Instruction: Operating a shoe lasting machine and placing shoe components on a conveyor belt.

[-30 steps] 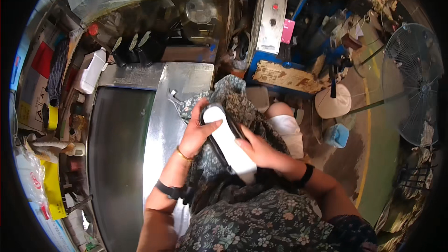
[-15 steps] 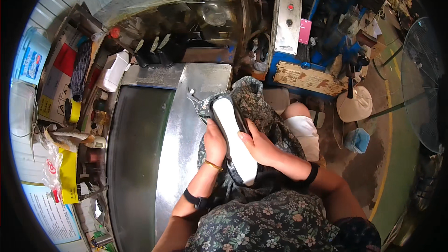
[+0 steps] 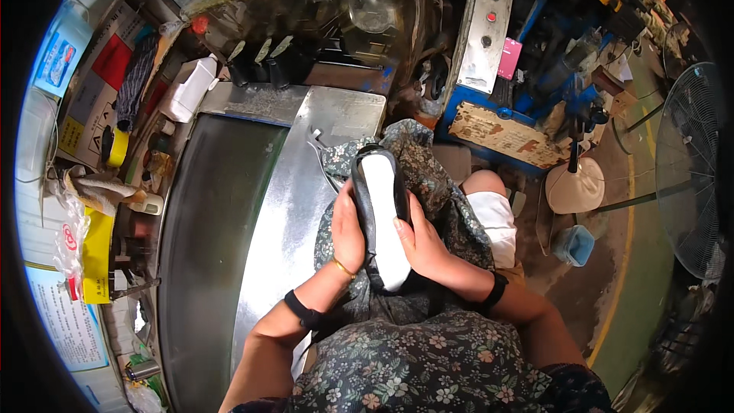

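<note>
A black shoe (image 3: 387, 214) lies over my lap with its white, sole-shaped face turned up toward me. Its rounded dark end points away from me. Along the shoe's left side my left hand (image 3: 349, 231) presses with straight fingers. My right hand (image 3: 422, 243) grips the opposite side, its thumb resting at the edge of the white face. The black upper shows as a rim around the white part; its underside is hidden against the floral apron (image 3: 428, 359).
To my left runs a dark conveyor belt (image 3: 210, 260) with a shiny metal edge (image 3: 279, 237). Several black shoe forms (image 3: 281, 65) stand beyond it. A blue machine with a button panel (image 3: 483, 30) is at the far right, near a blue bin (image 3: 575, 245) and a fan (image 3: 692, 172).
The shoe has swung from a slant to nearly straight up and down in the view. My left fingers now lie straighter along its side. The whole view has shifted slightly.
</note>
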`<action>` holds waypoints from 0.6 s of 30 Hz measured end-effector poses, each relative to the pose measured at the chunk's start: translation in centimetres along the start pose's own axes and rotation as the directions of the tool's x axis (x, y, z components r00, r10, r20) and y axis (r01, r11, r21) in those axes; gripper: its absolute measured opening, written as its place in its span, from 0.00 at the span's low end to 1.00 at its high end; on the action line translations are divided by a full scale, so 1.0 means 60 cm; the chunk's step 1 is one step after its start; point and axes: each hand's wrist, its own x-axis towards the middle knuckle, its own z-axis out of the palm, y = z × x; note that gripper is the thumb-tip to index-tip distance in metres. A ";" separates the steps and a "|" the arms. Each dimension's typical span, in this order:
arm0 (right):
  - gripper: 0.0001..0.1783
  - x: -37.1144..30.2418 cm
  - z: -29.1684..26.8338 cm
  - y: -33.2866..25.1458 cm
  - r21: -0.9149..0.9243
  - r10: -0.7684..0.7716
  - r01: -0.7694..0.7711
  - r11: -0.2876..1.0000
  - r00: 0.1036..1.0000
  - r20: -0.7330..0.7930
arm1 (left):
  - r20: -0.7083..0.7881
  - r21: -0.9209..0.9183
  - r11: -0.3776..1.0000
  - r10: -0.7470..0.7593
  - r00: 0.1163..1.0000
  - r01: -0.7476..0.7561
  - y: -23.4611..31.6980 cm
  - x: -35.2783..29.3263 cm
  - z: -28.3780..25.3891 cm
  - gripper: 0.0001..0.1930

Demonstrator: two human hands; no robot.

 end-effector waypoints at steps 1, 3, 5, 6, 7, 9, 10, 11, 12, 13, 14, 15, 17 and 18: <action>0.36 -0.004 -0.005 0.001 -0.013 0.001 -0.001 1.000 1.000 -0.001 | 0.000 -0.013 1.000 0.000 1.000 0.000 0.025 0.023 0.012 0.25; 0.36 -0.017 -0.011 0.002 -0.029 -0.140 0.139 0.990 0.990 -0.018 | 0.315 -0.607 0.628 -0.373 0.873 0.488 0.081 0.076 0.029 0.27; 0.33 -0.013 -0.029 0.000 -0.032 -0.104 0.104 0.994 0.994 0.012 | 0.412 -0.558 0.614 -0.379 0.829 0.558 0.092 0.103 0.016 0.26; 0.31 0.004 -0.051 -0.012 -0.117 0.067 -0.050 0.992 0.988 0.141 | 0.414 -0.454 0.711 -0.366 0.834 0.537 0.082 0.116 0.012 0.27; 0.31 0.025 -0.068 -0.030 -0.217 0.247 -0.194 0.957 0.937 0.249 | 0.415 -0.339 0.793 -0.356 0.837 0.506 0.069 0.126 0.008 0.27; 0.31 0.081 -0.086 -0.001 0.060 0.114 -0.121 0.991 0.987 0.110 | 0.397 -0.294 0.847 -0.313 0.863 0.442 0.060 0.130 0.022 0.22; 0.30 0.108 -0.088 -0.009 0.164 0.052 -0.061 0.985 0.997 0.057 | 0.380 -0.194 0.920 -0.249 0.891 0.340 0.069 0.121 0.030 0.19; 0.29 0.132 -0.080 -0.024 0.269 -0.019 0.017 0.963 1.000 0.004 | 0.360 -0.084 0.972 -0.175 0.916 0.218 0.079 0.108 0.030 0.17; 0.28 0.150 -0.075 -0.032 0.419 0.062 -0.107 0.901 0.991 0.120 | 0.402 -0.122 0.961 -0.180 0.898 0.247 0.079 0.109 0.033 0.16; 0.27 0.162 -0.072 -0.037 0.543 0.121 -0.240 0.805 0.962 0.245 | 0.418 -0.209 0.962 -0.076 0.905 0.177 0.080 0.113 0.041 0.15; 0.22 0.169 -0.074 -0.031 0.531 0.020 -0.166 0.831 0.962 0.271 | 0.481 -0.313 0.894 -0.143 0.865 0.321 0.081 0.113 0.032 0.16; 0.22 0.173 -0.073 -0.025 0.528 0.020 -0.164 0.833 0.963 0.268 | 0.546 -0.399 0.792 -0.198 0.814 0.461 0.105 0.113 0.025 0.17; 0.18 0.171 -0.066 -0.013 0.197 -0.123 0.090 0.976 0.979 0.160 | 0.516 -0.402 0.801 -0.202 0.832 0.444 0.092 0.109 0.028 0.18; 0.16 0.164 -0.056 -0.027 0.086 -0.089 0.081 0.993 0.992 0.093 | 0.474 -0.403 0.808 -0.218 0.853 0.430 0.085 0.101 0.025 0.18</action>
